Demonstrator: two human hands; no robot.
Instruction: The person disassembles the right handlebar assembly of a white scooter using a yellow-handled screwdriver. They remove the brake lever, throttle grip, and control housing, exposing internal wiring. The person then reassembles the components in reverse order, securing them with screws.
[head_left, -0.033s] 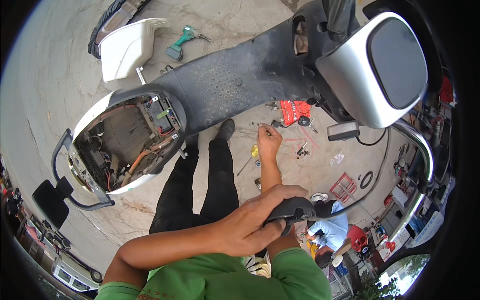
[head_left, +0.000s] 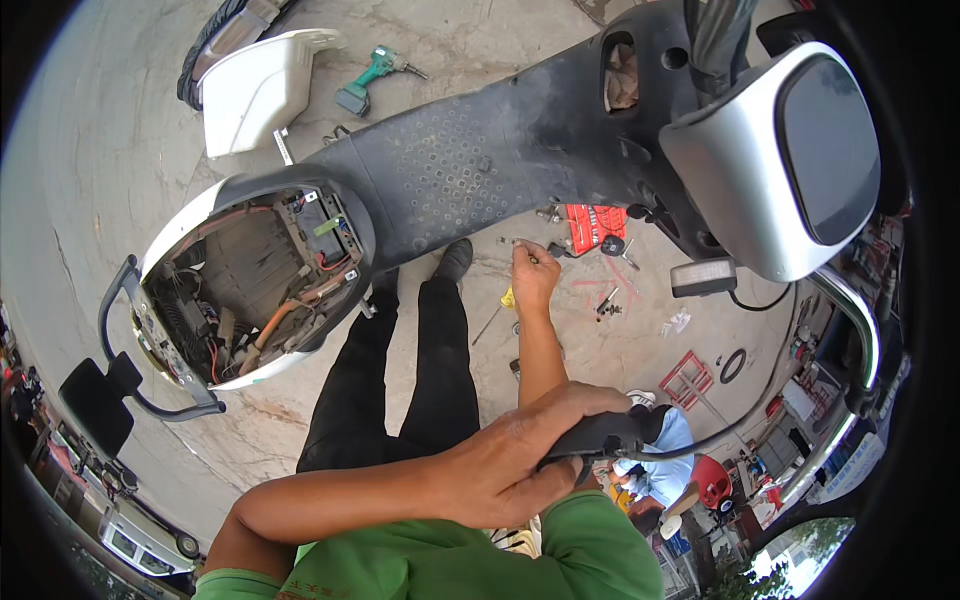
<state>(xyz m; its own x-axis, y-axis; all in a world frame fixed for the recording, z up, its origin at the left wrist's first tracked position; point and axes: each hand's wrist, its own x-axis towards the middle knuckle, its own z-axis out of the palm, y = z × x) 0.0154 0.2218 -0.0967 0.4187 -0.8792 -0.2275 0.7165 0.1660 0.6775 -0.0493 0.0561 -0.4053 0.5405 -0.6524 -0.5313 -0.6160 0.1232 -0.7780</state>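
Note:
My left hand [head_left: 510,465], its arm crossing in front of my green shirt, is wrapped round the black handlebar grip [head_left: 600,438] of an electric scooter. A black cable [head_left: 690,447] runs from the grip towards the silver front cowl [head_left: 735,165]. Farther off, my right hand [head_left: 535,275] is closed in a fist beside the scooter's dark footboard [head_left: 440,165]. A small metal bit shows by its fingers; what it belongs to cannot be made out. The scooter's seat compartment [head_left: 250,275] lies uncovered, with wiring and a battery [head_left: 318,228] inside.
A green cordless drill [head_left: 375,78] and a white body panel [head_left: 255,95] lie on the ground beyond the scooter. Near my right hand are a red tool case [head_left: 595,225], a screwdriver [head_left: 490,318] and loose parts. Another person in light blue [head_left: 670,460] crouches at the right.
The front cowl, mirror and handlebar have shifted right and slightly down in the picture. My left hand has moved slightly right and down with the grip. My right hand stays closed, nearly in place.

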